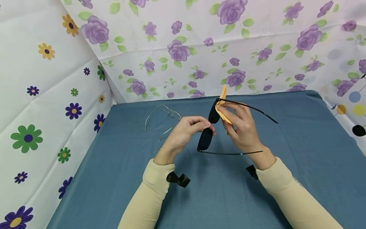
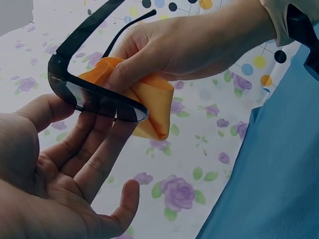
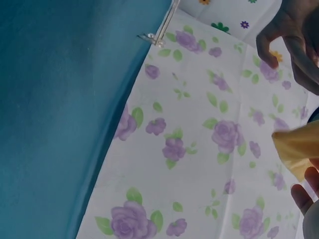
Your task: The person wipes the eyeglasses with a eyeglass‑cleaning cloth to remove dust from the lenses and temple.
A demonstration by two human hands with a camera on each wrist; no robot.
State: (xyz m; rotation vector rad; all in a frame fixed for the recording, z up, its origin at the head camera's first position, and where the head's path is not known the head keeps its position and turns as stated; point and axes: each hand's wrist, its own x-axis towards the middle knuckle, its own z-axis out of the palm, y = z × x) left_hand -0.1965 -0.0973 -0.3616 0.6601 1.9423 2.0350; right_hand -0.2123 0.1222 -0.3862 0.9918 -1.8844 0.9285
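Note:
A pair of black sunglasses (image 1: pixel 205 140) is held up above the table with both temples unfolded and pointing right. My left hand (image 1: pixel 185 131) pinches it near the bridge between thumb and fingers. In my right hand (image 1: pixel 241 127) is an orange cloth (image 2: pixel 155 102), folded around the far lens and pinched there between thumb and fingers. From the left wrist view, the right thumb presses the cloth near the lens's upper edge. The right wrist view catches just part of the cloth (image 3: pixel 297 149) and some fingertips at its right edge.
Wire-framed eyeglasses (image 1: pixel 172 112) lie with temples spread on the blue tablecloth (image 1: pixel 114 178), beyond the left hand. A floral sheet (image 1: pixel 160 47) hangs behind the table, and another flowered sheet (image 1: pixel 51 121) stands along the left side.

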